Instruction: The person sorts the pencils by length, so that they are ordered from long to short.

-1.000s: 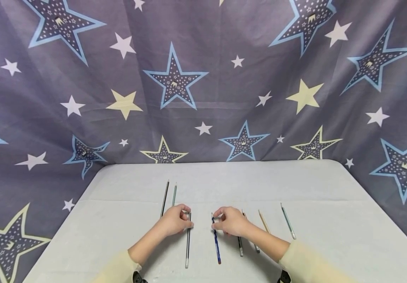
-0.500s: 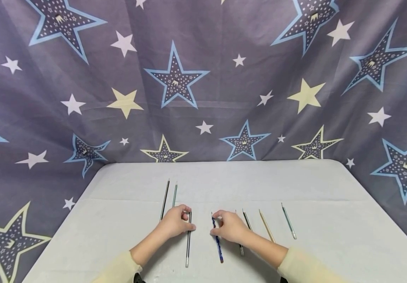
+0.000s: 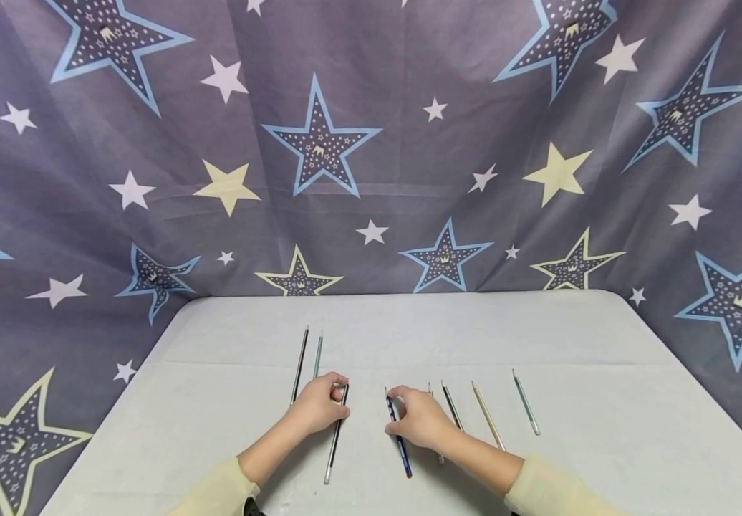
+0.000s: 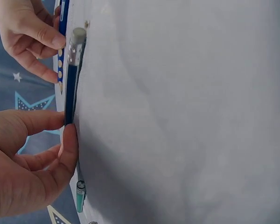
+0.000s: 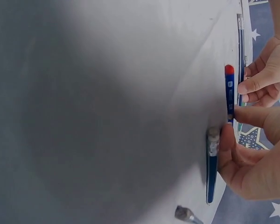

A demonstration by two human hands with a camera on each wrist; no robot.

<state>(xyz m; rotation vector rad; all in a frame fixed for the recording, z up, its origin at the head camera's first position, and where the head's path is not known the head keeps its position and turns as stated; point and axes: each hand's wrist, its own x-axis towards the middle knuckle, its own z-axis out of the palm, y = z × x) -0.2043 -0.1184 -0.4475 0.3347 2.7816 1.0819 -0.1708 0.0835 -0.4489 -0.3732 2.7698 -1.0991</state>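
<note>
My left hand (image 3: pixel 318 405) pinches a dark pencil (image 3: pixel 335 451) between thumb and fingers. Its silvery, pale eraser end points toward me, and the left wrist view shows this pencil (image 4: pixel 72 79) close over the white cloth. Across a short gap, my right hand (image 3: pixel 425 417) pinches a blue pencil (image 3: pixel 403 454) patterned with pale dots; its red end (image 5: pixel 229 69) shows in the right wrist view. Just left of the left hand lie a black pencil (image 3: pixel 300 365) and a green pencil (image 3: pixel 317 356), their near parts hidden behind that hand.
Beyond the right hand lie a black pencil (image 3: pixel 451 403), a gold pencil (image 3: pixel 488 416) and a green pencil (image 3: pixel 526 403). Another pencil (image 3: pixel 431 390) is mostly hidden by the right hand. Behind the white table (image 3: pixel 410 330) hangs a star-patterned cloth (image 3: pixel 371 143).
The near end of the dark pencil has swung left in my left hand. The blue pencil's near end has swung slightly right, and my right hand has shifted a little toward me.
</note>
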